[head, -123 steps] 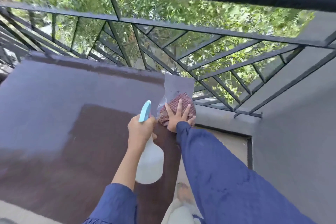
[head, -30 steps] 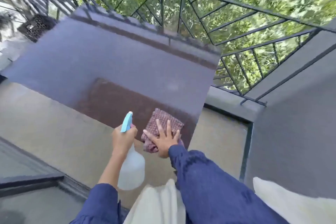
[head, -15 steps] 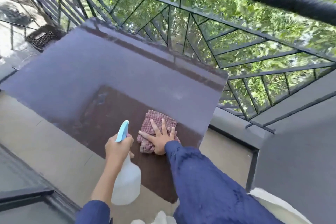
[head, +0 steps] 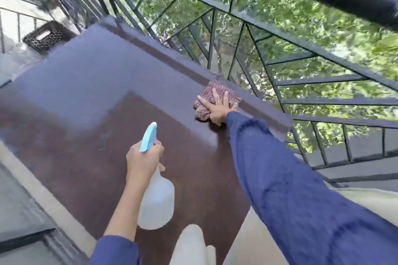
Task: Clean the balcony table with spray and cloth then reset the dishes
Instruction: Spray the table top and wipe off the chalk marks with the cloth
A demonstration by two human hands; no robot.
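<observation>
The dark brown balcony table [head: 86, 97] fills the middle of the head view and shines with reflected sky. My right hand [head: 217, 109] lies flat with spread fingers on a crumpled red checked cloth [head: 217, 92], pressing it to the table near the far right edge by the railing. My left hand [head: 143, 157] grips the neck of a translucent white spray bottle [head: 156, 202] with a light blue trigger head, held above the table's near part. No dishes are in view.
A black metal railing [head: 269, 28] with diagonal bars runs right behind the table, green trees beyond it. A dark perforated crate [head: 46, 36] sits past the table's far left corner. Beige floor tiles [head: 49, 200] lie to the left; my light trouser leg shows below.
My right hand has pushed the cloth from the table's near right part up to its far right edge by the railing. The left hand still holds the spray bottle.
</observation>
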